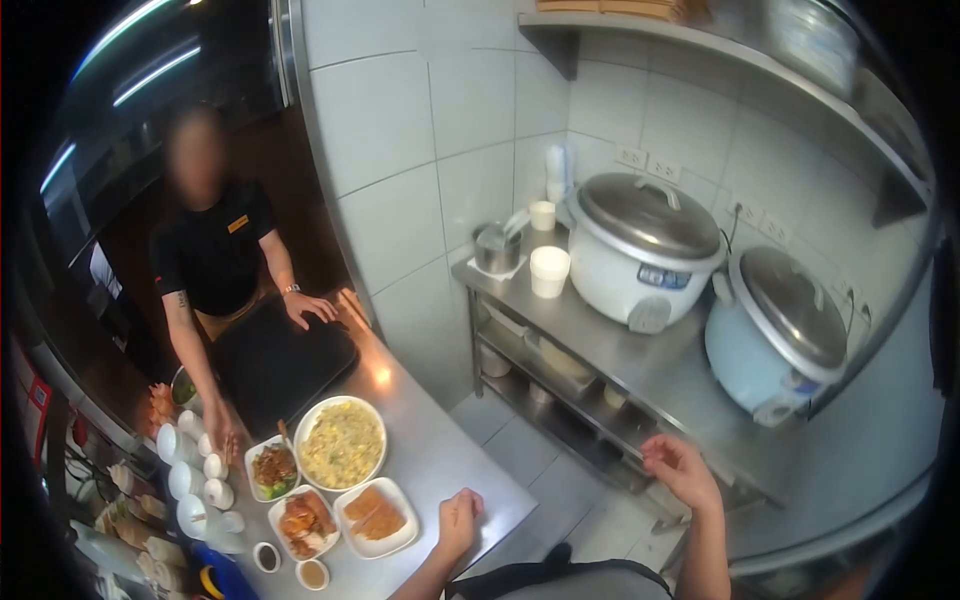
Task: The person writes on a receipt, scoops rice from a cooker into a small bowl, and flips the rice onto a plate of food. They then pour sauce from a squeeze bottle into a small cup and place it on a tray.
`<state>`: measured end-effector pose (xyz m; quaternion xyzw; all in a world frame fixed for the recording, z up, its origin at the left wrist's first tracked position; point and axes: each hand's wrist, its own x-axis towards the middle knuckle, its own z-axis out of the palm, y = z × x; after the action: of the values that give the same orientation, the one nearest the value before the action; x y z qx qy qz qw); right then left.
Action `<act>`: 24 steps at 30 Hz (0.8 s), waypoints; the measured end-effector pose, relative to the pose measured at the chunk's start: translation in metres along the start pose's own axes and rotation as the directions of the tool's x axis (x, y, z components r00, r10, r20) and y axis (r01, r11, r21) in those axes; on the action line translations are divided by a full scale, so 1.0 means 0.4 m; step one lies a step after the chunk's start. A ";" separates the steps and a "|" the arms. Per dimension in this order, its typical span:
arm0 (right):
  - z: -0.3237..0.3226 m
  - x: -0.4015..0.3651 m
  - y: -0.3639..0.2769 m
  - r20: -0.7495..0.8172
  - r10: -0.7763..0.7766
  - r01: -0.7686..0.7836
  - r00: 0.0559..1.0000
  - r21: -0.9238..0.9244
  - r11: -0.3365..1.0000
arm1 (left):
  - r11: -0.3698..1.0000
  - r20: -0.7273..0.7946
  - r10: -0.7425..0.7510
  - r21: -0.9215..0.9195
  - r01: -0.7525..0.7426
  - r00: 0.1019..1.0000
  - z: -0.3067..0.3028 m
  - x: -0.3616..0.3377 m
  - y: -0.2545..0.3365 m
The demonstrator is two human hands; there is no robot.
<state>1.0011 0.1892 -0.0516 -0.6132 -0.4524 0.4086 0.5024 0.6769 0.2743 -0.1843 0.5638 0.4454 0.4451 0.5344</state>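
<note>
My left hand point(460, 522) is loosely closed above the steel counter's front edge, nothing visible in it. Nearest to it is a square white plate of golden fried cutlets point(377, 515). Behind that plate stands a large round bowl of fried rice point(342, 444). A white dish of saucy meat point(303, 522) and a dish of meat with greens point(272, 468) sit to the left. My right hand point(682, 472) hangs in the air near the shelf unit, fingers half curled and apart from the thumb, holding nothing that I can see.
Across the counter point(490, 500) a co-worker point(215, 250) touches a black tray point(285, 360) and reaches toward stacked white cups point(215, 465). Two sauce cups point(313, 574) stand in front. At right, a steel bench point(600, 345) bears two large rice cookers point(645, 250) and paper cups point(549, 271).
</note>
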 end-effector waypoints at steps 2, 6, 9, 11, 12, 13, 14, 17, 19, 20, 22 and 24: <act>-0.086 0.082 -0.042 0.143 -0.007 0.048 0.990 -0.283 0.958 | 0.980 0.115 0.111 0.150 -0.128 0.987 0.126 0.083 0.024; -0.171 0.312 -0.131 0.533 0.030 0.329 0.846 -0.565 0.757 | 0.966 0.156 0.128 0.205 -0.159 0.979 0.264 0.217 0.031; -0.132 0.513 -0.178 0.733 0.031 0.589 0.680 -0.570 0.573 | 0.963 0.146 0.017 0.265 -0.055 0.989 0.289 0.290 -0.005; -0.068 0.660 -0.223 0.807 0.083 0.644 0.585 -0.524 0.558 | 0.947 0.122 0.024 0.316 -0.061 0.992 0.283 0.353 -0.038; -0.031 0.747 -0.230 0.829 0.103 0.670 0.550 -0.512 0.537 | 0.946 0.115 0.029 0.316 -0.065 0.993 0.279 0.392 -0.034; 0.010 0.838 -0.229 0.848 0.126 0.695 0.515 -0.499 0.518 | 0.933 0.103 0.053 0.350 -0.086 0.993 0.274 0.436 -0.025; 0.054 0.919 -0.233 0.808 0.175 0.663 0.563 -0.568 0.488 | 0.917 0.091 0.077 0.384 -0.106 0.993 0.267 0.482 -0.017; 0.180 1.202 -0.175 0.742 0.151 0.738 0.653 -0.668 0.095 | 0.903 0.052 0.188 0.383 -0.193 0.981 0.253 0.654 0.035; 0.250 1.356 -0.150 0.680 0.036 0.678 0.733 -0.734 0.052 | 0.904 -0.010 0.266 0.349 -0.246 0.964 0.244 0.781 0.055; 0.279 1.428 -0.146 0.597 -0.080 0.601 0.798 -0.799 0.036 | 0.903 -0.023 0.281 0.345 -0.256 0.959 0.243 0.841 0.064; 0.331 1.565 -0.128 0.510 -0.171 0.530 0.843 -0.842 0.104 | 0.927 -0.002 0.277 0.264 -0.267 0.961 0.245 0.955 0.081; 0.372 1.661 -0.091 0.411 -0.245 0.459 0.878 -0.867 0.191 | 0.896 -0.009 0.347 0.297 -0.329 0.938 0.249 1.060 0.091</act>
<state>1.0242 0.8703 -0.0706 -0.6270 -0.7753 -0.0149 0.0743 0.8632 0.6672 -0.1400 0.6910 0.4174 0.4780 0.3461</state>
